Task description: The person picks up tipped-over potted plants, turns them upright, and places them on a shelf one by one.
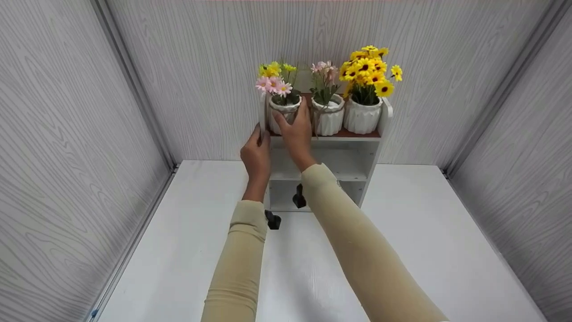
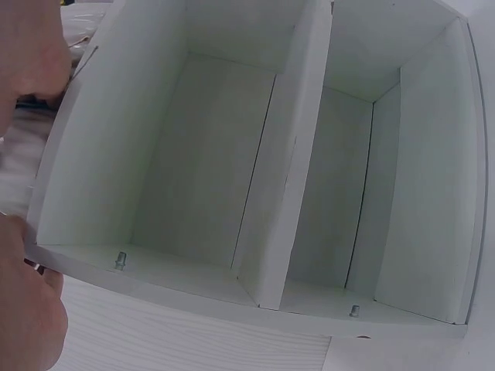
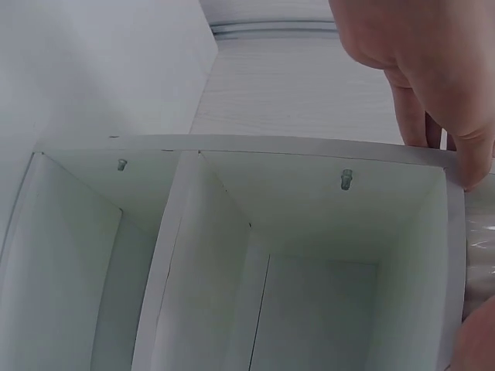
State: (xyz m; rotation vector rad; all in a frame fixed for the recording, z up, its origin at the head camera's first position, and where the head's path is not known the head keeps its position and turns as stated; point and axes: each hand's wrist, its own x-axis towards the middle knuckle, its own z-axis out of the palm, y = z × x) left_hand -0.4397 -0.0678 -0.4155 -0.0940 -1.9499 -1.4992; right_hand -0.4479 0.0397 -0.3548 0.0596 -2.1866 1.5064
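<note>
A small white shelf unit point(image 1: 371, 154) stands against the back wall, with three ribbed white flower pots on its brown top. My right hand point(image 1: 298, 134) holds the left flower pot point(image 1: 276, 117), thumb at its front and fingers along its right side. Pink and yellow daisies point(image 1: 273, 85) rise from that pot. My left hand point(image 1: 257, 156) grips the unit's left side panel point(image 1: 263, 112) near the top board. In the right wrist view, the left hand's thumb point(image 3: 473, 166) lies at the panel's front edge, its fingers outside. Only a sliver of the right hand point(image 3: 476, 340) shows there.
The middle pot point(image 1: 328, 120) bears pale pink flowers, and the right pot point(image 1: 363, 117) yellow sunflowers. Below are open compartments point(image 2: 209, 154) with small metal pegs point(image 2: 121, 260). A white table point(image 1: 178, 250) lies in front, with grey wood-grain walls point(image 1: 58, 134) around.
</note>
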